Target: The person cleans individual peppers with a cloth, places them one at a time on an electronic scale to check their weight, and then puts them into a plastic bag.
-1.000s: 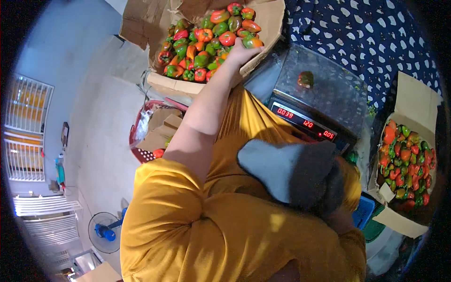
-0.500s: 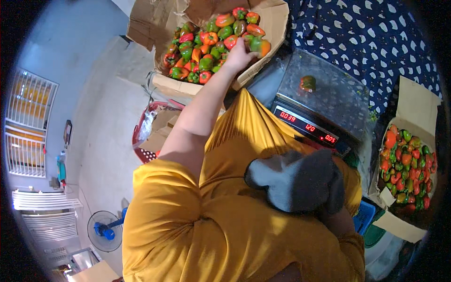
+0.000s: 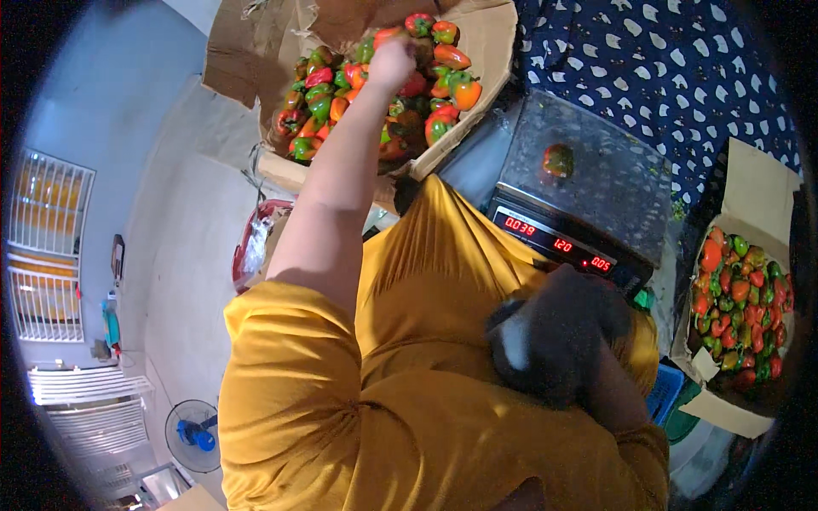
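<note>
Left hand (image 3: 392, 64), one, bare, blurred: arm extended into the upper centre of the frame, over the peppers (image 3: 319, 106); fingers turned away, so whether they grip one cannot be told. Said peppers, red, orange and green, heaped in an open cardboard carton (image 3: 492, 47) with raised flaps, upper centre. Right hand (image 3: 554, 336), one, covered in dark grey fabric, right of centre, against a mustard-yellow garment (image 3: 294, 383); finger state cannot be told. Weighing scale (image 3: 613, 166), flat metal platform, lit red display (image 3: 558, 244) along its near edge, right of upper centre; resting on it, a single pepper (image 3: 558, 160), dark green and red. Navy cloth (image 3: 630, 51) with white motifs, upper right. Second carton (image 3: 754, 180), flaps open, far right, containing smaller red and green peppers (image 3: 740, 289). Blue crate (image 3: 665, 393), partly hidden, lower right. Red basket (image 3: 245, 251), left of centre. Fan (image 3: 196, 436), blue-centred, lower left.
</note>
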### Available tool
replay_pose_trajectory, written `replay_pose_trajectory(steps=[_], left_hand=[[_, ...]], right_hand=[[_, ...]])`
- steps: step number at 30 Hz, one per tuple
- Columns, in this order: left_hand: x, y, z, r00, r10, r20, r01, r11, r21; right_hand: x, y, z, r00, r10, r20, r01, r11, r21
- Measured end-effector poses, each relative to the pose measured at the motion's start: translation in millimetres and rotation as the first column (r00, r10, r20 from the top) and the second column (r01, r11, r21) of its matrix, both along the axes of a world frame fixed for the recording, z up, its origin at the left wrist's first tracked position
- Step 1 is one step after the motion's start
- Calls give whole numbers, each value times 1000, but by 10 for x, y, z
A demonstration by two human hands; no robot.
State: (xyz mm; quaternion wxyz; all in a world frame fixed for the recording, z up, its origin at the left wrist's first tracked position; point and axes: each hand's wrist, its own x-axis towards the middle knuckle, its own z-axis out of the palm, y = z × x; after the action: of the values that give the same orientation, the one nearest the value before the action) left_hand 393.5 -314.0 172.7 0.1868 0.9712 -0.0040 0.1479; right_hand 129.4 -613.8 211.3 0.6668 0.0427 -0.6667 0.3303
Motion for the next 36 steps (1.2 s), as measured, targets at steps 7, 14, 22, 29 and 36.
replay_pose_trajectory(steps=[7, 14, 22, 29, 36], left_hand=[[191, -609, -129, 933, 352, 75, -359, 898, 253], [160, -664, -366, 869, 435, 236, -444, 896, -17], [505, -345, -246, 827, 541, -155, -560, 762, -325], [379, -731, -199, 722, 653, -228, -686, 630, -364], [597, -135, -368, 955, 291, 53, -221, 822, -525]], right_hand=[[272, 219, -106, 979, 191, 76, -204, 952, 230], [-148, 11, -485, 733, 174, -658, 199, 870, 452], [-221, 152, -52, 634, 695, -340, -352, 650, 673], [-149, -503, 288, 39, -412, 910, 934, -309, -180], [-16, -470, 325, 15, -360, 933, 997, -60, -39]])
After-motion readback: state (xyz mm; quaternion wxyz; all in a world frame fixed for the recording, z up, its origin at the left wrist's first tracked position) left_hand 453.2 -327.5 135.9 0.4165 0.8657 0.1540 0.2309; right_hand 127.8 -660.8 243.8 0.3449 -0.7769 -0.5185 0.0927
